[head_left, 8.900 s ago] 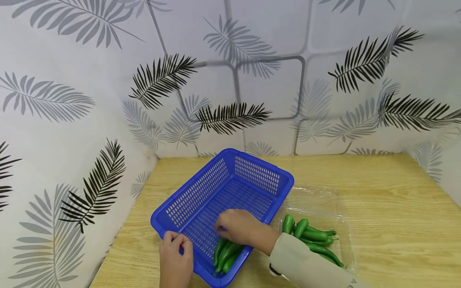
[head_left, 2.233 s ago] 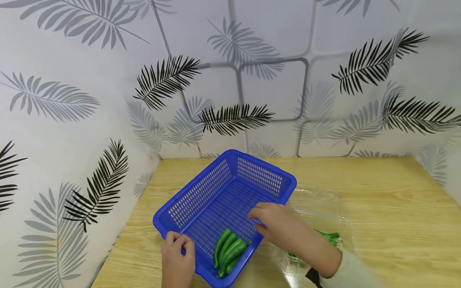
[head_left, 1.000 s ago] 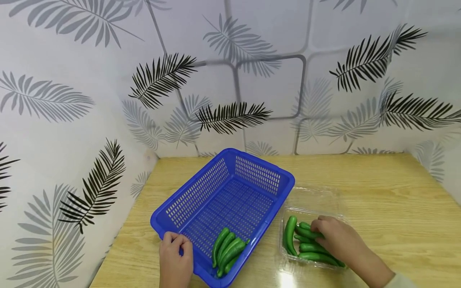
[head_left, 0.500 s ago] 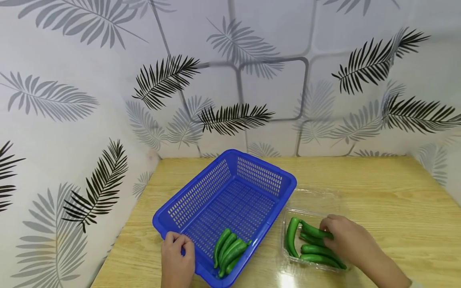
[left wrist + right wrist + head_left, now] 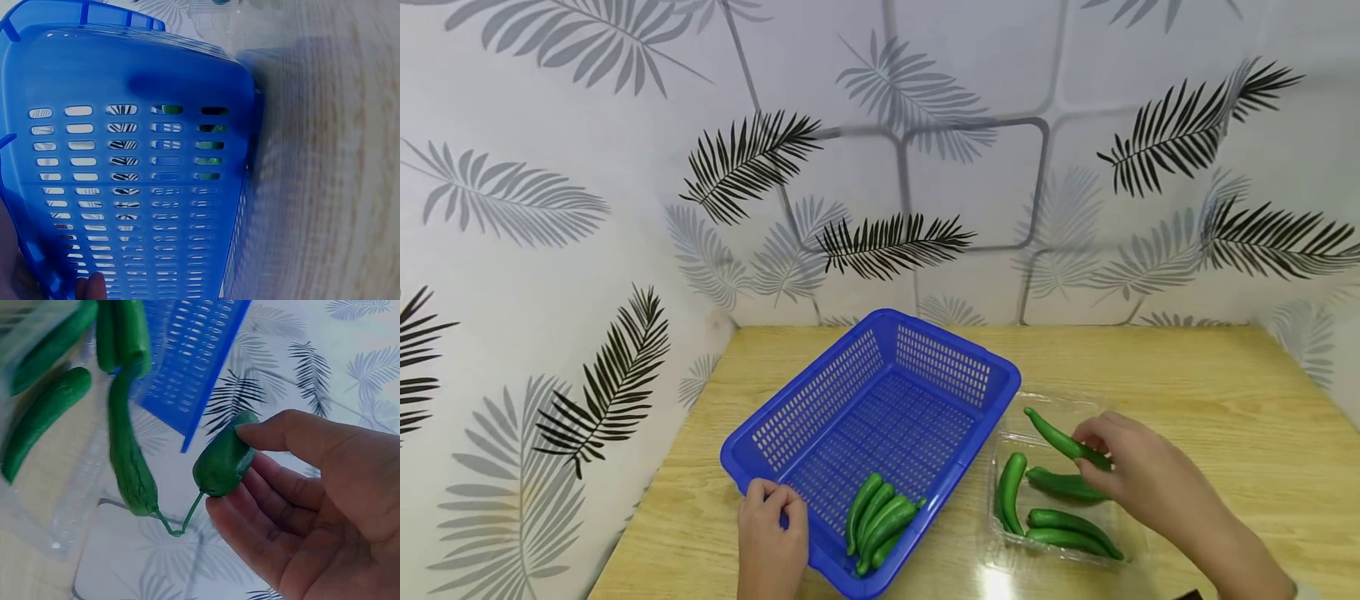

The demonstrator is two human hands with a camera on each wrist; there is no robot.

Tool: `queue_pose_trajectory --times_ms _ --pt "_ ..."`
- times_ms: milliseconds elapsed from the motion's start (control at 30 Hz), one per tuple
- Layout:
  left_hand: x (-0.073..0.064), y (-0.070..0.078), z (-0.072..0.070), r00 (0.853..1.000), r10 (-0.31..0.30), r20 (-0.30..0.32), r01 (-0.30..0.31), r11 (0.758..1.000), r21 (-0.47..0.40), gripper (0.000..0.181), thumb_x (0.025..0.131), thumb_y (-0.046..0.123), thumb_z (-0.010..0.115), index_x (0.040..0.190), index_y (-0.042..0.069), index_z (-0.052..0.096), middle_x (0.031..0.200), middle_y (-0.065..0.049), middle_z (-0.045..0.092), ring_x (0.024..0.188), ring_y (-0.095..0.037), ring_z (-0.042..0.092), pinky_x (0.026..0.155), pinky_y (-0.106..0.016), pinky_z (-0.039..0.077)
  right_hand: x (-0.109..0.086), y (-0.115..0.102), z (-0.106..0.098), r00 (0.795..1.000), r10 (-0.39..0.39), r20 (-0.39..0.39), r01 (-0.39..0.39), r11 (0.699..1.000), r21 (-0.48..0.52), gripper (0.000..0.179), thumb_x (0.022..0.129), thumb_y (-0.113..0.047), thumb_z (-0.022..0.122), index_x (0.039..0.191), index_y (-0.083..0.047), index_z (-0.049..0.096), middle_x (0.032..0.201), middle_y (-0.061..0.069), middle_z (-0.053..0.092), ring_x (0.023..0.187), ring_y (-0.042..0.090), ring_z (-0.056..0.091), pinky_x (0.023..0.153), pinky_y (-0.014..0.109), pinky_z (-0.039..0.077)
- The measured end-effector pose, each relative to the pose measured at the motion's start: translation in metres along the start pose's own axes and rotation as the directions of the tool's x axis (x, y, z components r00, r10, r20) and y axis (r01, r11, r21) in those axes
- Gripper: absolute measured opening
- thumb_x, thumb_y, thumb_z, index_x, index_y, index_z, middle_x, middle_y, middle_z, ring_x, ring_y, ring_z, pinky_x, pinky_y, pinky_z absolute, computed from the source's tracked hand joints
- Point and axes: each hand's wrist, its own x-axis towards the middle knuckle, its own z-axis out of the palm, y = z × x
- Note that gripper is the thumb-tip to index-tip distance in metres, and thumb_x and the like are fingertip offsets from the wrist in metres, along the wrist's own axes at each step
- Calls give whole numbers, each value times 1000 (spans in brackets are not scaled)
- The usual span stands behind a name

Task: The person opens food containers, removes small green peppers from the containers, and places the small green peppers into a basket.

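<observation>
A blue perforated plastic basket [image 5: 891, 417] sits at an angle on the table, with several green chili peppers [image 5: 886, 527] lying in its near corner. My left hand [image 5: 772, 533] grips its near left rim; the left wrist view shows the basket's slotted side wall [image 5: 140, 162] close up. On the right, my right hand [image 5: 1150, 471] pinches one green chili pepper [image 5: 1054, 433] between thumb and fingers, above the open clear plastic box. In the right wrist view the held pepper's stem tip meets the stem of another pepper [image 5: 128, 450]. Several peppers [image 5: 1067, 525] lie in the box.
The clear box's lid [image 5: 1063, 406] lies folded back on the wood-grain table [image 5: 1217, 400]. The box stands just right of the basket. A leaf-patterned wall covering [image 5: 925, 192] rises behind the table and along the left side.
My right hand has come from the basket to the box, taken hold of a chili pepper and lifted it. Several more peppers lie in the basket's corner. The left hand stays on the rim.
</observation>
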Motion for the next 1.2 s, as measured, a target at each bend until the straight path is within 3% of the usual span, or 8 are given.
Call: queue_pose_trajectory --times_ms 133,333,500,767,1200 --pt "1 1 0 1000 -16 20 16 1000 -1 22 83 5 50 63 11 58 82 -2 42 76 -20 38 69 -35 32 2 -10 -10 997 -15 -79 16 1000 3 21 74 -10 74 92 -12 64 84 -7 59 75 12 57 62 34 48" --pt "3 2 -2 998 -49 49 50 999 -9 21 84 6 49 66 9 60 85 -3 43 79 -21 39 70 -35 32 7 -36 -24 971 -65 -230 73 997 26 23 74 -9 74 94 -14 64 84 -8 58 74 11 59 63 32 50" --pt "3 1 -2 997 -53 59 54 998 -12 21 84 7 49 66 9 60 85 -3 43 80 -21 38 71 -35 32 16 -57 -23 950 -139 -280 159 986 50 25 71 -6 76 92 -13 64 82 -9 56 73 8 58 63 27 50" --pt "3 -1 0 997 -53 53 53 998 -13 21 84 7 49 66 9 60 85 -3 43 79 -21 39 71 -36 32 36 -80 -3 924 -259 -281 295 951 92 22 73 -6 74 92 -12 63 84 -8 57 75 5 56 65 23 49" --pt "2 0 -1 998 -46 52 47 999 -9 20 84 7 50 66 9 60 85 -2 42 80 -21 39 70 -35 33 56 -104 45 898 -410 -162 433 887 160 21 82 -3 67 101 -7 59 93 -3 55 87 10 52 75 25 46"
